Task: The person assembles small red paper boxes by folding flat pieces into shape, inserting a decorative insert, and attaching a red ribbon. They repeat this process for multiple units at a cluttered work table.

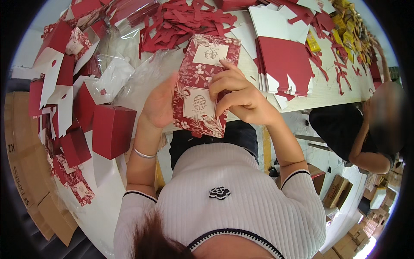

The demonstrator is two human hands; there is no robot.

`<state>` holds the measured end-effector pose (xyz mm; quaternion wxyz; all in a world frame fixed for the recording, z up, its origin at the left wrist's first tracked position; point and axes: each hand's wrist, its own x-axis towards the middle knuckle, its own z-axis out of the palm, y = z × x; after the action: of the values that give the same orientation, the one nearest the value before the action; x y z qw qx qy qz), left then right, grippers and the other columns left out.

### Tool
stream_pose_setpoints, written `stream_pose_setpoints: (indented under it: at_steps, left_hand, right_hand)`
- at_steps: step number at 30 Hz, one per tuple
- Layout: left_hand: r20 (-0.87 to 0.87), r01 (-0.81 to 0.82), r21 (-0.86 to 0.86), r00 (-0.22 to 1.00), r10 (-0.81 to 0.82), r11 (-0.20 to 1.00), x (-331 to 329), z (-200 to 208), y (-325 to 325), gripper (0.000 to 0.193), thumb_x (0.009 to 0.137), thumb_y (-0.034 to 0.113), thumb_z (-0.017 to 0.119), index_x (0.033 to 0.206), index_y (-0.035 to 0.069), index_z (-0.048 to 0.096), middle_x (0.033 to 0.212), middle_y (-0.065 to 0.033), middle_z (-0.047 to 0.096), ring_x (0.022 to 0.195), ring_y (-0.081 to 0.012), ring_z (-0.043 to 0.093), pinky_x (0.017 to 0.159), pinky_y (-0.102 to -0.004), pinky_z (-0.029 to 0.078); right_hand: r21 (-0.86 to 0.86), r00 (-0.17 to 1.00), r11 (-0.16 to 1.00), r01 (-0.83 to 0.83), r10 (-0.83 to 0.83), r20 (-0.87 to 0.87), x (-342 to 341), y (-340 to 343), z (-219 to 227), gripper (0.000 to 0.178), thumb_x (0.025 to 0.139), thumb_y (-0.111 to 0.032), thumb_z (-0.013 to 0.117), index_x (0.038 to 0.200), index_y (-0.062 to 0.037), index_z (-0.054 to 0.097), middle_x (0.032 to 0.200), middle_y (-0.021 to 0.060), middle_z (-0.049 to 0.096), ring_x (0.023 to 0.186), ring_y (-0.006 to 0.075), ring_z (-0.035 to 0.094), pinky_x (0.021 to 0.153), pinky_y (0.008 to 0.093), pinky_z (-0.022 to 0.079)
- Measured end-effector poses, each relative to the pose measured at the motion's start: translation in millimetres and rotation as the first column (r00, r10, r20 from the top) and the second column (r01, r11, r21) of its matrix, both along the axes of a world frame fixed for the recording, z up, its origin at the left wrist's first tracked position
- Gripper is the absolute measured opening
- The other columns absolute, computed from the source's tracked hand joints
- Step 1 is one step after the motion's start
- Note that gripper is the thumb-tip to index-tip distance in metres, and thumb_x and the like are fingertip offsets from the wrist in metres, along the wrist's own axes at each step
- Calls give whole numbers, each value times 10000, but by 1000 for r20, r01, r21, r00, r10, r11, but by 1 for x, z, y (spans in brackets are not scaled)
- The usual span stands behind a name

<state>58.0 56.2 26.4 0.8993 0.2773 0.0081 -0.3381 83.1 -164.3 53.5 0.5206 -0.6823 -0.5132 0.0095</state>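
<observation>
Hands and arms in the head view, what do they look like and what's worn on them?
The left hand and right hand show no gloves. A thin silver bangle circles the left forearm near the wrist; none shows on the right. The short white sleeves have dark trim at the cuffs.

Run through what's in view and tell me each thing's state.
Patterned box: held in both hands, far end unclear
Left hand: gripping its left edge
Right hand: fingers bent, holding its right side
Red strips: loose, heaped
Red cards: flat, stacked
Plain red box: folded into shape
Clear plastic: crumpled
</observation>
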Motion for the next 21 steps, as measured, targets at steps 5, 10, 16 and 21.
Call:
stream_pose_setpoints:
  at_steps: [5, 10, 16, 21]
  left_hand:
    - [116, -198, 315, 979, 169, 928, -19, -6, -26, 303, 880, 99, 485, 1167, 8, 443, 1112, -82, 541, 970, -154, 554, 826, -292, 461]
    - [124, -380, 347, 925, 360, 857, -39, -8, -51, 292, 870, 59, 492, 1152, 11, 436, 1076, -61, 544, 942, -119, 542, 803, -274, 461]
    - [163, -538, 367, 840, 517, 759, -40, -8, -55, 300, 868, 40, 479, 1163, 15, 431, 1093, -72, 540, 972, -139, 540, 830, -281, 450]
    - [82, -510, 334, 853, 515, 793, -42, -8, -43, 289, 868, 54, 480, 1149, -1, 442, 1098, -90, 547, 962, -161, 557, 835, -304, 460]
  right_hand:
    - [-14, 959, 985, 171, -169, -228, -11, -8, -15, 294, 578, 71, 490, 796, -63, 634, 926, 79, 526, 893, 246, 484, 845, 380, 356]
    - [-119, 801, 817, 564, -506, 320, -21, 8, -18, 226, 640, -6, 572, 861, -31, 615, 895, 85, 503, 842, 264, 474, 750, 355, 367]
    - [-232, 849, 826, 514, -451, 276, -28, 20, -9, 419, 683, -54, 611, 1092, -19, 531, 898, 108, 497, 876, 273, 482, 828, 367, 366]
    - [-16, 778, 778, 628, -628, 11, 29, -3, -13, 284, 743, -26, 591, 1026, -29, 576, 846, 106, 546, 831, 205, 526, 771, 304, 406]
